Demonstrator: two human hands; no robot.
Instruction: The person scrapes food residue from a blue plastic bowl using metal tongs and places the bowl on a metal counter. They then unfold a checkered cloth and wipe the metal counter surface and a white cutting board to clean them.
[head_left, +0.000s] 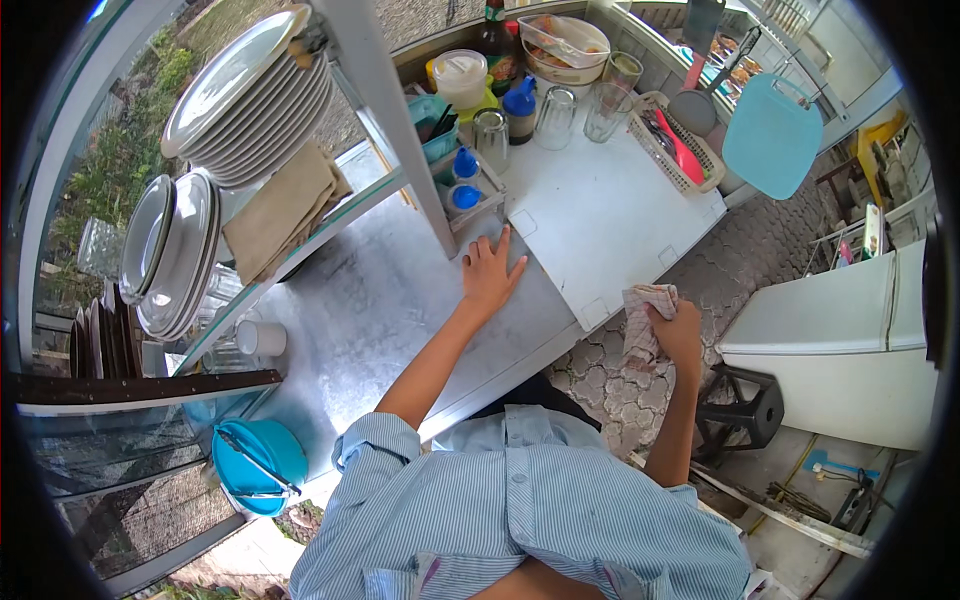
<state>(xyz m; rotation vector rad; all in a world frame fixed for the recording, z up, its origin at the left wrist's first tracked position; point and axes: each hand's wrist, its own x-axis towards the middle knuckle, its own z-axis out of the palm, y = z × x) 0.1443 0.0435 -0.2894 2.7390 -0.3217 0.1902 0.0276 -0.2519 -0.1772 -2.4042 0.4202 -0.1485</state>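
Note:
My left hand (489, 276) rests on the grey metal counter (375, 300) with its fingers spread, close to the edge of a white board (600, 217). Nothing is in that hand. Its fingertips lie just in front of a small grey caddy (480, 208) with blue-capped bottles (465, 196). My right hand (677, 330) grips a bunched checked cloth (646, 315), held off the counter's front edge above the paved floor. Part of the cloth hangs down below the fingers.
A glass shelf at left carries stacked white plates (255, 97) and brown cloths (285, 202). Below stands a white mug (261, 338); a turquoise bucket (262, 457) is nearer. Upturned glasses (556, 118) and a cutlery basket (675, 142) line the back. A black stool (739, 409) stands right.

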